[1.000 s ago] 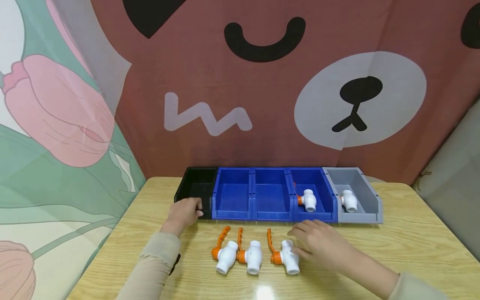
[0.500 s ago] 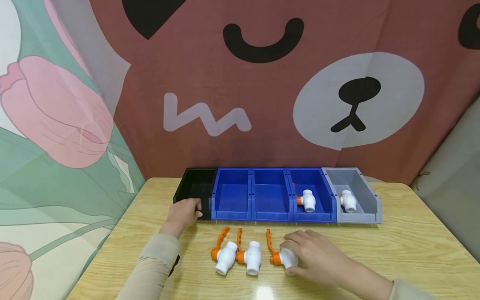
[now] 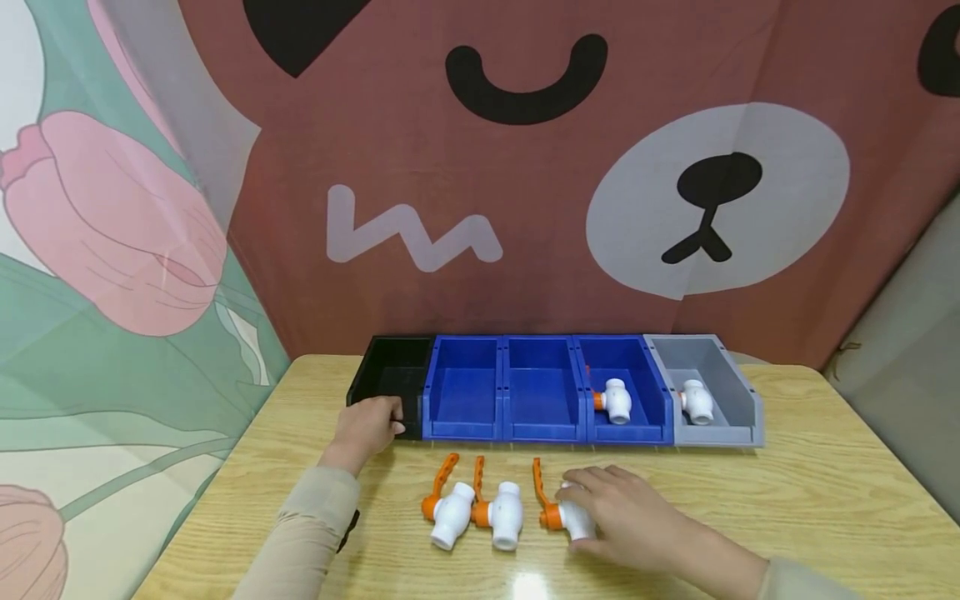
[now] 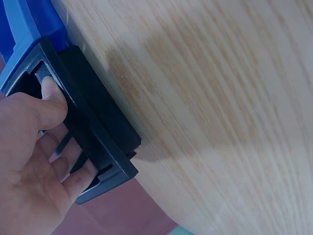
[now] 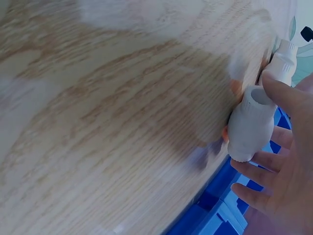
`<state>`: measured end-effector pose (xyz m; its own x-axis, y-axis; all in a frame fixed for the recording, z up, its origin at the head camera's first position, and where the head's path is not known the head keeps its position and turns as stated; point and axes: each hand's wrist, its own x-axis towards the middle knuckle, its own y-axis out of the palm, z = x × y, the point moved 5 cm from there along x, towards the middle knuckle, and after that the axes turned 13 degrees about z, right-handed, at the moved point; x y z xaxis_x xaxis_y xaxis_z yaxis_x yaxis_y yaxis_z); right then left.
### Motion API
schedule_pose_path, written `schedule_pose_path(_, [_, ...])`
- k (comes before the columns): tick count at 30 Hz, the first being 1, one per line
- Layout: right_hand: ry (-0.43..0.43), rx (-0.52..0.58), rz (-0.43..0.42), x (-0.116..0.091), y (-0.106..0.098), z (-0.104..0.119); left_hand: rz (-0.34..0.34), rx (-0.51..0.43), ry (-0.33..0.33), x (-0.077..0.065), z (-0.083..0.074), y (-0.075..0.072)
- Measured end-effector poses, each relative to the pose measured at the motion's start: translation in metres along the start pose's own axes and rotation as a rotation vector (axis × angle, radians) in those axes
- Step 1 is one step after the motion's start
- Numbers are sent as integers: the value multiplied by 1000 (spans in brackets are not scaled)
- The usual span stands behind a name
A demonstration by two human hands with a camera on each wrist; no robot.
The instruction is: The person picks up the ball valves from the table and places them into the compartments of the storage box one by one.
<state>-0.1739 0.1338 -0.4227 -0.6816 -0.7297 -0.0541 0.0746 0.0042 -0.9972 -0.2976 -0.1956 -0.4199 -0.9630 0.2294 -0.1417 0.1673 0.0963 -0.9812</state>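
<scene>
My left hand grips the front wall of a black bin; in the left wrist view its thumb lies over the rim of the bin and its fingers reach through the opening. On the wooden table, my right hand holds the rightmost white ball valve, whose orange lever points away from me. The right wrist view shows thumb and fingertips at opposite ends of this valve's white body. Two similar ball valves lie to its left, a middle one and a left one.
Beside the black bin runs a row with a left blue bin, a middle blue bin, a right blue bin and a grey bin. One valve lies in the right blue bin, another valve in the grey one. A printed curtain hangs behind.
My right hand has come down and toward me onto the rightmost ball valve, its fingers closing round the white body. The left hand stays on the black bin.
</scene>
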Motion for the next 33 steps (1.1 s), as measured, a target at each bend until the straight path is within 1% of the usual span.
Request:
schedule_pose_path(8, [-6,-15,36,5,4,2,12,1,-6,0,-1,0])
schedule_pose_path(15, [-15,2,3,6,3,4,16,-1,-2,-1,0,-1])
schedule_pose_path(20, [-22,-5,-2,6,3,4,28,-8,0,0,-1,-2])
schedule_pose_path(27, [-39,-40,-3,6,-4,5,22,-9,-2,1,-1,-1])
schedule_pose_path(33, [-59,-77,-14,7,-16,6,18,-17,2,1,0,0])
